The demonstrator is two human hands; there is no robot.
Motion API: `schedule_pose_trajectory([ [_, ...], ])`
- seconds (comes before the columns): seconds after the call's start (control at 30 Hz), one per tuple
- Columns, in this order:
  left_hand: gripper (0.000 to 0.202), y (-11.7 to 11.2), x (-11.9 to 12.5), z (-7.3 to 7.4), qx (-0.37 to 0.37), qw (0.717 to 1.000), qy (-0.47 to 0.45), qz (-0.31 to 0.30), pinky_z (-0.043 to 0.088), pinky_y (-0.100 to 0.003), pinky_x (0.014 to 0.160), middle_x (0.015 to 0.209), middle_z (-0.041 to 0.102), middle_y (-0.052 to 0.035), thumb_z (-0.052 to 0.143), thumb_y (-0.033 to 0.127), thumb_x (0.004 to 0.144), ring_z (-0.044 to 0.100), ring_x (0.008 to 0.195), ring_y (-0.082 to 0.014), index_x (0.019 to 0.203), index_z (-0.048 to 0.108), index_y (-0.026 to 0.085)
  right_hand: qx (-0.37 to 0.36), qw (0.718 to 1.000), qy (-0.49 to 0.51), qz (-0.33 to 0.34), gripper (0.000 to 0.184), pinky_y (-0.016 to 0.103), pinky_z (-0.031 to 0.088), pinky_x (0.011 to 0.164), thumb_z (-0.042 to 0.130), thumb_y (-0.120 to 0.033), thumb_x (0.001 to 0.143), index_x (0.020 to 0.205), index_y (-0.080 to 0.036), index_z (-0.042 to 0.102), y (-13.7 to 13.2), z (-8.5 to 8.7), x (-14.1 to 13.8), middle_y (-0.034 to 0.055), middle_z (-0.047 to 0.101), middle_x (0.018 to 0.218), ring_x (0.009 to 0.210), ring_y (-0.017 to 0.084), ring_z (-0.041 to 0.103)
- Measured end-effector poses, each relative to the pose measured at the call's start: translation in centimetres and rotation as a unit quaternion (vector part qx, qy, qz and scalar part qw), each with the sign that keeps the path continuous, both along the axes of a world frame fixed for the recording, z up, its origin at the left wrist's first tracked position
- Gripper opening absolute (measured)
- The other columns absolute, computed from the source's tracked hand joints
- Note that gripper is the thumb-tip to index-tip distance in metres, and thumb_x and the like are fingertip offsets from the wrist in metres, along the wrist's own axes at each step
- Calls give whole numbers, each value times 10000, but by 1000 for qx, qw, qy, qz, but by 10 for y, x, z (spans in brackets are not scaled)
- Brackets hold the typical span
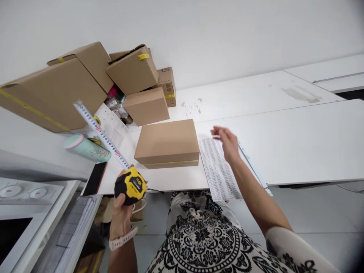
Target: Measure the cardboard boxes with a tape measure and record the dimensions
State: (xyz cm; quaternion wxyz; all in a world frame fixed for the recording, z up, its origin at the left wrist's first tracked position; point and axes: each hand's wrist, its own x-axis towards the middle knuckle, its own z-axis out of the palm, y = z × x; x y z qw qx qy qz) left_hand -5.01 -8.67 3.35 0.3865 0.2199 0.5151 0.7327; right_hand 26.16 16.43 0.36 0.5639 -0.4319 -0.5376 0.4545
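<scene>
My left hand [121,204] is wrapped round a yellow and black tape measure [133,185], in front of the table's near edge. Its white blade [99,132] is pulled partly out and slants up to the left, over the table. A closed cardboard box [167,140] with a yellow strip low on its near side lies on the white table. To the right of that box my right hand [226,142] hovers above printed sheets [217,170]. Its fingers are loosely bent, slightly blurred, with nothing seen in them.
Large cardboard boxes [57,94] lean at the back left, with smaller boxes [148,106] beside them. A mint bottle [87,147] lies on its side near a dark phone-like slab [96,178]. The white tabletop [298,144] stretches right; a white appliance [31,193] stands lower left.
</scene>
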Motion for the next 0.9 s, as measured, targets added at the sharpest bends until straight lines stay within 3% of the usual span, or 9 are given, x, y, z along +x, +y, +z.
schedule_pose_trajectory([
  [0.07, 764, 9, -19, -15, 0, 1000, 7, 24, 624, -518, 836, 1230, 708, -91, 918, 478, 470, 699, 1039, -357, 1169, 687, 273, -69, 996, -24, 55, 333, 496, 533, 1013, 538, -327, 874, 1152, -246, 703, -27, -33, 4, 109, 726, 1215, 1155, 262, 667],
  [0.13, 722, 18, -33, -28, -7, 1000, 4, 20, 617, -511, 855, 1164, 723, -84, 913, 466, 481, 700, 1035, -347, 1134, 695, 248, -98, 988, -57, 104, 433, 524, 491, 1081, 539, -252, 821, 1228, -270, 688, -46, -58, -1, 98, 678, 1343, 1261, 276, 622],
  [0.2, 686, 25, -38, -36, -16, 1000, -5, 0, 610, -516, 865, 1154, 726, -92, 893, 465, 513, 697, 1045, -354, 1127, 694, 231, -99, 981, -78, 145, 547, 529, 461, 1119, 533, -230, 799, 1331, -295, 639, -56, -72, -12, 78, 612, 1442, 1350, 277, 558],
  [0.27, 677, 30, -38, -37, -19, 999, -19, -20, 609, -530, 855, 1155, 727, -110, 877, 471, 522, 693, 1057, -375, 1122, 694, 216, -91, 975, -81, 185, 627, 527, 471, 1110, 537, -247, 801, 1425, -304, 568, -60, -74, -23, 78, 576, 1481, 1382, 280, 525],
  [0.4, 708, 32, -32, -20, -9, 998, -35, -42, 619, -569, 810, 1161, 727, -132, 877, 469, 469, 678, 1087, -423, 1100, 704, 199, -65, 971, -98, 209, 655, 517, 539, 1010, 604, -397, 842, 1484, -302, 512, -63, -47, -29, 123, 591, 1435, 1276, 312, 589],
  [0.53, 754, 31, -32, 20, 53, 996, -6, -69, 619, -612, 789, 1255, 702, -171, 877, 509, 412, 684, 1068, -446, 1074, 719, 184, -21, 980, -136, 146, 656, 454, 577, 848, 674, -560, 820, 1420, -310, 587, -64, -4, -18, 139, 609, 1334, 1079, 307, 629],
  [0.63, 825, 35, -30, 45, 94, 990, 16, -104, 620, -621, 791, 1266, 700, -198, 896, 506, 361, 695, 1035, -447, 1094, 723, 169, -8, 986, -127, 106, 585, 427, 557, 812, 637, -594, 850, 1367, -320, 630, -60, 18, -12, 117, 614, 1308, 980, 271, 622],
  [0.8, 675, 43, -14, 53, 67, 994, 22, -88, 629, -567, 847, 1228, 730, -152, 905, 435, 428, 694, 1066, -418, 1036, 748, 186, -48, 991, -107, 66, 502, 423, 525, 853, 587, -587, 878, 1283, -304, 672, -50, 30, -15, 83, 626, 1340, 941, 244, 613],
  [0.9, 689, 33, 0, 56, 50, 995, 21, -82, 638, -563, 830, 1257, 722, -143, 903, 395, 466, 695, 1065, -420, 1102, 738, 188, -47, 990, -116, 60, 511, 421, 519, 867, 590, -570, 871, 1287, -282, 660, -48, 32, -21, 88, 621, 1358, 944, 241, 610],
])
